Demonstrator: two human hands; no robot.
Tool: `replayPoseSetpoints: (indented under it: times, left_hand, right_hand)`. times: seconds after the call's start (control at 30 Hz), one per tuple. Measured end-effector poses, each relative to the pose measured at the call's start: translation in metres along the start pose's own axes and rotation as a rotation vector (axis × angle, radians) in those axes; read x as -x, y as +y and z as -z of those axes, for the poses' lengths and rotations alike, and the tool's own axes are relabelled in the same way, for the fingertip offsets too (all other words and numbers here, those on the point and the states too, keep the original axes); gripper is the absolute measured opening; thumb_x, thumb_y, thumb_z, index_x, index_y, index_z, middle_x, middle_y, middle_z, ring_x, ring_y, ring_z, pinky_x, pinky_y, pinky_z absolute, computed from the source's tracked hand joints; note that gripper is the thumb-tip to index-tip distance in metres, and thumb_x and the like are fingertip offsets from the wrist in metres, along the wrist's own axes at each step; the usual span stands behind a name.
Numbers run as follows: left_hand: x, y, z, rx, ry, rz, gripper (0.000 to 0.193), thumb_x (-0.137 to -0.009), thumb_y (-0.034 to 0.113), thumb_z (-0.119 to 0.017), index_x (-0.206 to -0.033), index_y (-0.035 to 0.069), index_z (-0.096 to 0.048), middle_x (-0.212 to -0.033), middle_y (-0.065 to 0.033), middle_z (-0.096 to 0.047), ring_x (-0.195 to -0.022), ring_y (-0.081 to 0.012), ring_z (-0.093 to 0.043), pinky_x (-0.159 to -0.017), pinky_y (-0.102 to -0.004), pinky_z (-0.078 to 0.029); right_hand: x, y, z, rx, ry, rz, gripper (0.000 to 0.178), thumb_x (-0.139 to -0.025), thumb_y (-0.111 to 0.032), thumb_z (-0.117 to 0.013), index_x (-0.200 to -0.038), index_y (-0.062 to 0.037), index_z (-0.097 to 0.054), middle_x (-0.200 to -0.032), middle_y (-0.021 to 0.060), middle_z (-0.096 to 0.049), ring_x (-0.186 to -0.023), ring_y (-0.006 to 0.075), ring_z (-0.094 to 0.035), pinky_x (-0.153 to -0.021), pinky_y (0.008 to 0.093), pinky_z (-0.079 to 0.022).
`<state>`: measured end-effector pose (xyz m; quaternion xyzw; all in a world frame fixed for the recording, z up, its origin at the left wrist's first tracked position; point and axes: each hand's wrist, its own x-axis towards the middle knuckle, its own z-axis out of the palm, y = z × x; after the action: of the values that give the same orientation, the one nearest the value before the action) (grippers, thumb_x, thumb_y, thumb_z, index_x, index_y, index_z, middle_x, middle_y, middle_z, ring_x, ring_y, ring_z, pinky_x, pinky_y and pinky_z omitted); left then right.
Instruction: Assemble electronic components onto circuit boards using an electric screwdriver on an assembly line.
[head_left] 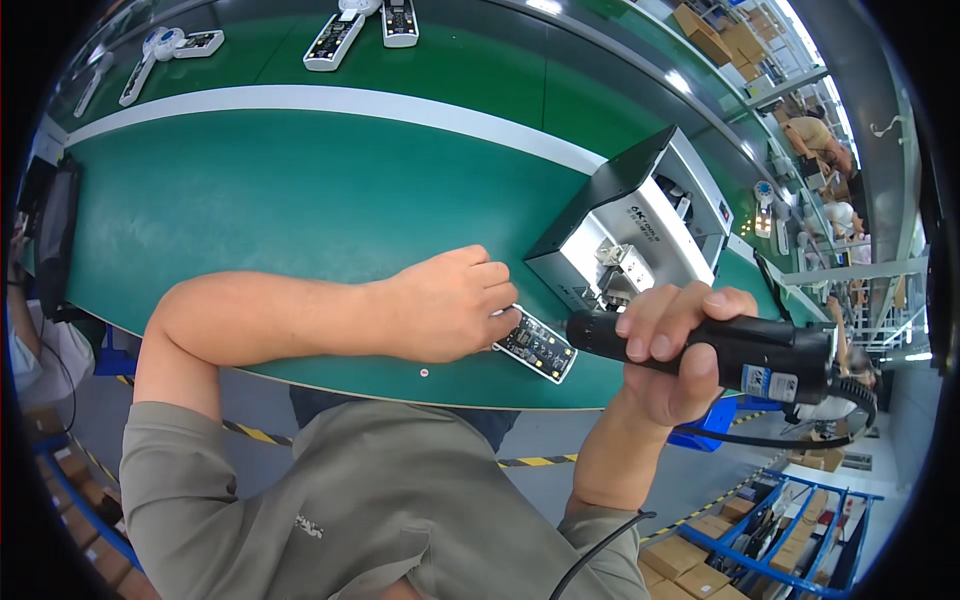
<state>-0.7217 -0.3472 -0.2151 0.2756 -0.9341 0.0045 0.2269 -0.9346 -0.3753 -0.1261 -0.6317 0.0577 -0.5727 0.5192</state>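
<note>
From the head view I note the circuit board [537, 345], a small dark rectangular panel with pale edges, lying flat on the green surface [300, 200] close to its near edge. Its long axis runs on a diagonal, from upper left under my left hand [455, 305] down to lower right toward my right hand [675, 350].

My left hand is curled, knuckles up, with the fingertips pressed onto the upper left end of the board; it pins the board rather than wraps it. The forearm comes in from the left along the near edge of the surface.

My right hand is clamped around the black electric screwdriver [720, 350], which is held nearly level, its long axis running right to left. The nose of the tool points at the lower right end of the board and stands just beside it; I cannot tell whether the bit touches the board, since the tip is hidden against the dark body. A black cable leaves the rear of the tool to the right.

Judgement: the board lies between the two hands, the left already on it, the right near it along the tool's own axis. The tool's line and the board's long axis are not parallel.

A grey and black boxed machine [635, 225] stands just behind the board and the tool. Further white handheld devices [335, 40] lie well apart at the far side.
</note>
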Motion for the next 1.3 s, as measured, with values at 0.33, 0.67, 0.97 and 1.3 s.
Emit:
replayPoseSetpoints:
  times: [0.33, 0.67, 0.97, 1.3]
  left_hand:
    - [0.0, 0.0, -0.005, -0.04, 0.139, -0.012, 0.015, -0.078, 0.02, -0.059, -0.085, 0.008, -0.066, -0.077, -0.0047, -0.053, -0.076, -0.0195, -0.047, -0.071, -0.0315, -0.039]
    - [0.0, 0.001, -0.003, -0.015, 0.14, -0.005, 0.016, -0.078, 0.02, -0.059, -0.086, 0.007, -0.066, -0.077, -0.005, -0.053, -0.076, -0.0197, -0.047, -0.071, -0.0314, -0.039]
    - [0.004, 0.003, -0.003, -0.009, 0.134, 0.021, 0.018, -0.077, 0.019, -0.06, -0.087, 0.006, -0.066, -0.079, -0.006, -0.053, -0.076, -0.02, -0.048, -0.072, -0.0312, -0.039]
    - [0.002, 0.002, -0.003, 0.003, 0.148, 0.008, 0.018, -0.076, 0.019, -0.061, -0.088, 0.005, -0.065, -0.079, -0.0064, -0.053, -0.076, -0.0202, -0.048, -0.072, -0.0312, -0.04]
  right_hand:
    - [0.004, 0.018, -0.006, 0.013, 0.002, -0.049, 0.03, -0.087, -0.018, -0.062, -0.112, -0.0063, -0.05, -0.069, 0.0043, -0.055, -0.055, 0.0146, -0.054, -0.057, 0.0297, -0.049]
    - [0.0, 0.02, -0.016, -0.024, 0.043, -0.118, 0.032, -0.077, -0.005, -0.069, -0.103, -0.004, -0.05, -0.064, 0.0069, -0.055, -0.053, 0.0174, -0.056, -0.054, 0.0289, -0.049]
    - [-0.012, -0.043, 0.004, 0.139, 0.166, 0.147, 0.027, -0.088, -0.018, -0.064, -0.109, -0.0083, -0.049, -0.068, 0.004, -0.055, -0.057, 0.0159, -0.055, -0.06, 0.0294, -0.049]
    - [-0.024, -0.029, 0.009, 0.254, 0.003, 0.077, 0.024, -0.087, -0.016, -0.064, -0.105, -0.0078, -0.05, -0.068, 0.0048, -0.056, -0.056, 0.0158, -0.055, -0.06, 0.0297, -0.049]
